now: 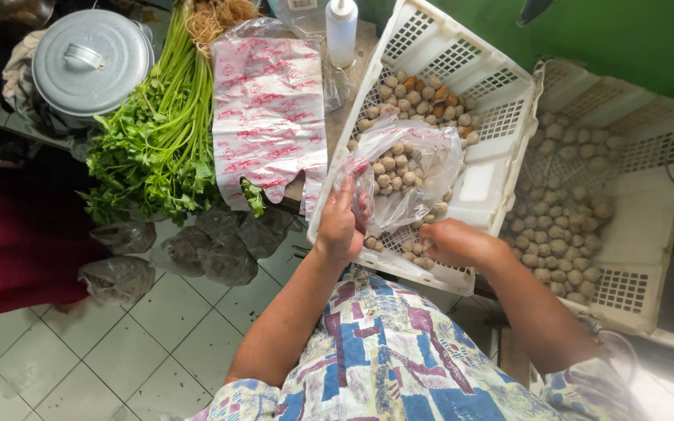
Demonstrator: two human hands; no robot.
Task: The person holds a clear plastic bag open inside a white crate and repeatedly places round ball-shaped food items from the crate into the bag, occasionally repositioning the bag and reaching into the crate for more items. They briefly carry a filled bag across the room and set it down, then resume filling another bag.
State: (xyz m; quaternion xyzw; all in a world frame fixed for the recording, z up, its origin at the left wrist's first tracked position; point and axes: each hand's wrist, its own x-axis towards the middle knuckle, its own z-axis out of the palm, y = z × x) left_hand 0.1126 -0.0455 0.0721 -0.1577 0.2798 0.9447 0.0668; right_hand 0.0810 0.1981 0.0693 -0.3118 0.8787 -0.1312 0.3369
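Clear plastic bag (pixel 409 173), thin and crinkled, part-filled with small tan meatballs, too many to count. It lies over the near half of a white slotted crate (pixel 501 117), mouth turned toward the person. Left hand (pixel 340 226) pinches the bag's edge at its lower left, fingers closed on the film; the bag's bulk sits just above and to the right of that grip. Right hand (pixel 454 243) rests low in the same crate, fingers curled down among loose meatballs (pixel 415 253) near the crate's front rim; whether it has any clasped, cannot tell.

Crates: two, both white with perforated walls. The second crate (pixel 649 203) stands just to the right, tilted, with a heap of the same meatballs on its floor. More meatballs lie at the far end of the first crate, a few of them more orange.

Left of the crates, on the counter: one flat stack of plastic bags (pixel 268 117), white with a pink-red printed pattern, hanging over the edge. Beside it, one big bunch of green leafy celery (pixel 161 140), roots at the top. One round grey metal pot lid (pixel 91 61) at the upper left. One white squeeze bottle (pixel 342 31) upright behind the stack. Below the greens, several dark filled plastic bags (pixel 196 249) hang above the white tiled floor (pixel 79 359).
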